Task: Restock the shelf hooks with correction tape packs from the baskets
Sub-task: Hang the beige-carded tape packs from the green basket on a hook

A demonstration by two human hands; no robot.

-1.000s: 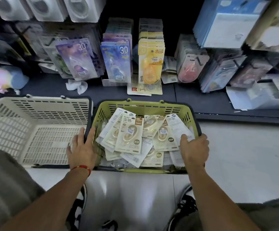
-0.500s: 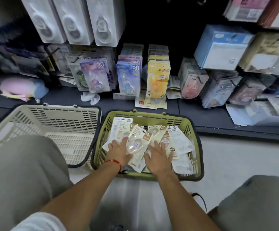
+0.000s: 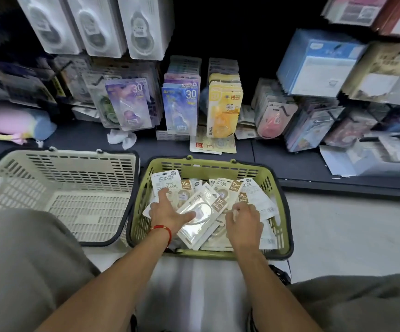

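Note:
A green basket (image 3: 282, 212) stands on the floor in front of me and holds a loose pile of beige correction tape packs (image 3: 218, 202). My left hand (image 3: 167, 213), with a red band at the wrist, lies spread on the pile's left side, its thumb across a tilted pack (image 3: 202, 218). My right hand (image 3: 244, 222) rests on the pile's right side with bent fingers, fingertips at the edge of packs. Whether it grips one is unclear. Hooks on the shelf behind carry purple (image 3: 129, 104), blue (image 3: 179, 109) and yellow (image 3: 222, 109) packs.
An empty beige basket (image 3: 74, 156) sits to the left, touching the green one. A dark shelf base (image 3: 266, 152) holds loose packs, crumpled paper (image 3: 121, 140) and a pastel plush (image 3: 14, 128). My grey-clad knees fill both lower corners. Pale floor lies to the right.
Both hands left the basket's near rim and moved onto the pile of packs. The view has drawn closer and tilted up slightly, and one pack now lies tilted under my left thumb.

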